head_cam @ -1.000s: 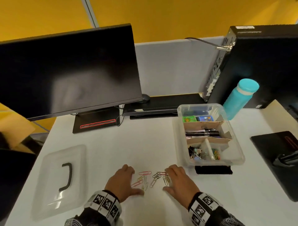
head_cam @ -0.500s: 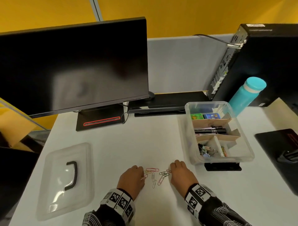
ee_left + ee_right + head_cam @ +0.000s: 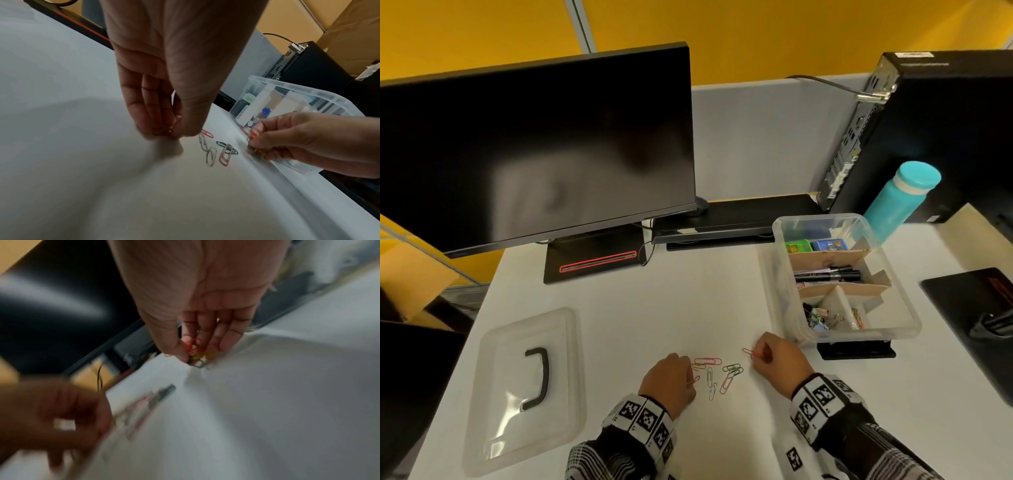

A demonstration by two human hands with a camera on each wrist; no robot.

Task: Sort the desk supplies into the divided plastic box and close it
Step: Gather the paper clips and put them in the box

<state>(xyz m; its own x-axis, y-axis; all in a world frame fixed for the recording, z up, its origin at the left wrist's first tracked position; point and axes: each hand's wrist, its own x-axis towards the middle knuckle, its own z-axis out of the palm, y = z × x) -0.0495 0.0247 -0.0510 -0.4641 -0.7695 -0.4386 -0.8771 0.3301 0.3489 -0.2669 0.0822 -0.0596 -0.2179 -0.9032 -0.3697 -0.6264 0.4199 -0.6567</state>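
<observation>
Several coloured paper clips [image 3: 717, 371] [image 3: 213, 149] lie loose on the white desk between my hands. My left hand [image 3: 671, 382] [image 3: 170, 128] has its fingertips bunched on clips at the left of the group and pinches them. My right hand [image 3: 779, 359] [image 3: 197, 350] pinches a small bunch of red, yellow and green clips, one red end sticking out. The clear divided box [image 3: 900, 291] [image 3: 292, 91] stands just right of my right hand, holding markers [image 3: 828, 274], erasers [image 3: 815, 246] and binder clips [image 3: 820, 318]. Its lid [image 3: 524, 390] lies at the left.
A monitor [image 3: 534, 147] stands at the back left, a keyboard [image 3: 729, 219] behind the box. A black computer tower [image 3: 945, 137] and a teal bottle [image 3: 897, 202] are at the back right. A dark pad [image 3: 976, 318] lies at the right edge.
Both hands went from flat beside the clips to pinching them. My right hand has lifted a bunch and shifted right toward the box; fewer clips lie loose.
</observation>
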